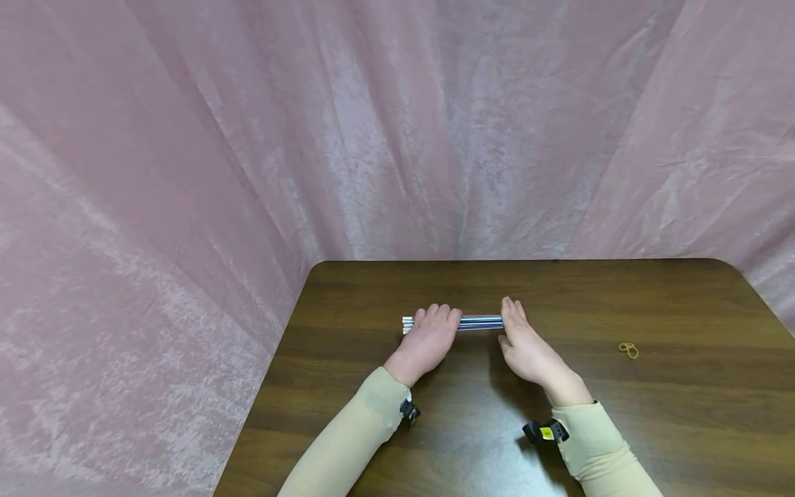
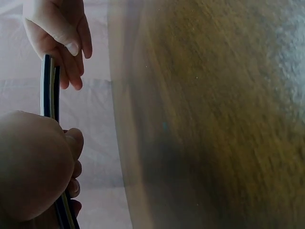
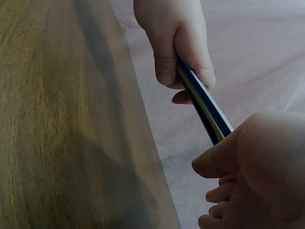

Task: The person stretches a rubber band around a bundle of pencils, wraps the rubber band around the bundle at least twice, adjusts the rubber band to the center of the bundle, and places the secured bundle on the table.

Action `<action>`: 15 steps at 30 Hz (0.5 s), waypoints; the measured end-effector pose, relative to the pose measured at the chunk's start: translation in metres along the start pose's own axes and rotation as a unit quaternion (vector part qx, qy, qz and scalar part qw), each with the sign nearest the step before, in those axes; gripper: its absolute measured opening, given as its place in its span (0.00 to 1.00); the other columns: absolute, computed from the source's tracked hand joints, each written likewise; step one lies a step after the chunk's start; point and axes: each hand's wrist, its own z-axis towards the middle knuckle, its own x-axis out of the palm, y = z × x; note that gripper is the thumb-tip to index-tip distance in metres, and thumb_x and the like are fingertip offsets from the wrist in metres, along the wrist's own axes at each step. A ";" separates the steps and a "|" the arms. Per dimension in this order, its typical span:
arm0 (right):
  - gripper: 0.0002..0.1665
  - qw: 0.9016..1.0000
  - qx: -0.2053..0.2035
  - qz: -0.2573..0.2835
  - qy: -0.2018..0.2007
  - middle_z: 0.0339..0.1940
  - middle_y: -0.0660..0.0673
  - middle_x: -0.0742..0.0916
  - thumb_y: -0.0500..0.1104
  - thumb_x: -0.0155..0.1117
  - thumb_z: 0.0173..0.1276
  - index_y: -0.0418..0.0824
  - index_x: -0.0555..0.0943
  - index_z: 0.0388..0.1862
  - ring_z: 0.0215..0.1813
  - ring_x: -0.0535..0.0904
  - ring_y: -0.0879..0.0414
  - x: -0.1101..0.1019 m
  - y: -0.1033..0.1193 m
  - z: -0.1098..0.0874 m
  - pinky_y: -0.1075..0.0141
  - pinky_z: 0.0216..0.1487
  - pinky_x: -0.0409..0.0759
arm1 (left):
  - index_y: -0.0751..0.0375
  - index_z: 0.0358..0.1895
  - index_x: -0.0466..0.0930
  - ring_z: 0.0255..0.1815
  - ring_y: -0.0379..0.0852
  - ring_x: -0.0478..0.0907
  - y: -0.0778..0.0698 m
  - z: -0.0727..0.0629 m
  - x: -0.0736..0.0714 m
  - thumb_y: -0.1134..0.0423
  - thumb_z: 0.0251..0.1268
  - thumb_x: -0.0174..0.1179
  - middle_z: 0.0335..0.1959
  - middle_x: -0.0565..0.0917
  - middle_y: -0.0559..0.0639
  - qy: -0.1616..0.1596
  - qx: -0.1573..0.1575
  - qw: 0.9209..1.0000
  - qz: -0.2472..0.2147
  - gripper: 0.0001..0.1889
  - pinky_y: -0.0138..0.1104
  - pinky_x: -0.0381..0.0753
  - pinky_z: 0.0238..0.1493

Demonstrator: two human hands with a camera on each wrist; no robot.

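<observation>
A bundle of slim striped pencils (image 1: pixel 479 322), dark blue and silver with a touch of red, lies level across the space between the two hands. My left hand (image 1: pixel 430 339) grips it near its left end, fingers wrapped over the far side; pale ends stick out beyond that hand. Against the bundle's right end stands my right hand (image 1: pixel 524 345), palm facing it and fingers straight. In the left wrist view the pencils (image 2: pixel 50 86) run from the left fist up to the right palm. The right wrist view shows the left thumb and fingers around the pencils (image 3: pixel 205 105).
On the brown wooden table (image 1: pixel 683 428), right of the right hand, lies a small looped yellow rubber band (image 1: pixel 629 350). Pink curtain (image 1: pixel 397 138) hangs behind the table's far edge and along the left. Both wrists wear black cameras.
</observation>
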 end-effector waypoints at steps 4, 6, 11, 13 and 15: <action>0.40 1.000 -0.010 -0.006 -0.010 0.85 0.20 0.51 0.29 0.51 0.80 0.16 0.47 0.81 0.85 0.42 0.24 -0.004 0.000 -0.001 0.35 0.81 0.46 | 0.56 0.61 0.75 0.45 0.48 0.72 0.001 -0.001 0.002 0.67 0.87 0.48 0.44 0.79 0.48 0.000 0.003 1.000 -0.001 0.11 0.38 0.66 0.42; 0.39 1.000 -0.013 -0.016 -0.019 0.84 0.20 0.55 0.31 0.53 0.80 0.17 0.50 0.82 0.85 0.46 0.24 -0.007 0.000 -0.002 0.35 0.80 0.49 | 0.56 0.60 0.75 0.44 0.47 0.72 0.001 -0.002 0.003 0.68 0.86 0.48 0.44 0.78 0.48 -0.001 0.005 1.000 -0.007 0.10 0.37 0.65 0.41; 0.33 0.998 -0.020 -0.049 -0.041 0.78 0.24 0.71 0.36 0.57 0.82 0.25 0.64 0.81 0.79 0.66 0.28 -0.021 -0.007 -0.009 0.36 0.76 0.63 | 0.56 0.60 0.75 0.43 0.46 0.71 0.002 -0.003 0.006 0.69 0.85 0.50 0.43 0.78 0.47 0.000 0.009 0.999 -0.035 0.10 0.36 0.64 0.41; 0.29 0.996 -0.026 -0.063 -0.051 0.73 0.27 0.79 0.37 0.59 0.82 0.29 0.71 0.78 0.74 0.74 0.30 -0.030 -0.015 -0.013 0.36 0.72 0.70 | 0.56 0.60 0.75 0.44 0.46 0.71 0.002 -0.003 0.006 0.69 0.85 0.50 0.44 0.78 0.47 0.004 0.009 0.999 -0.046 0.10 0.36 0.65 0.41; 0.25 0.995 -0.033 -0.069 -0.058 0.67 0.30 0.84 0.37 0.60 0.81 0.31 0.77 0.73 0.68 0.80 0.32 -0.040 -0.027 -0.018 0.37 0.67 0.75 | 0.56 0.61 0.75 0.44 0.46 0.72 0.002 -0.002 0.008 0.70 0.85 0.50 0.44 0.79 0.47 0.005 0.010 0.999 -0.052 0.10 0.37 0.66 0.42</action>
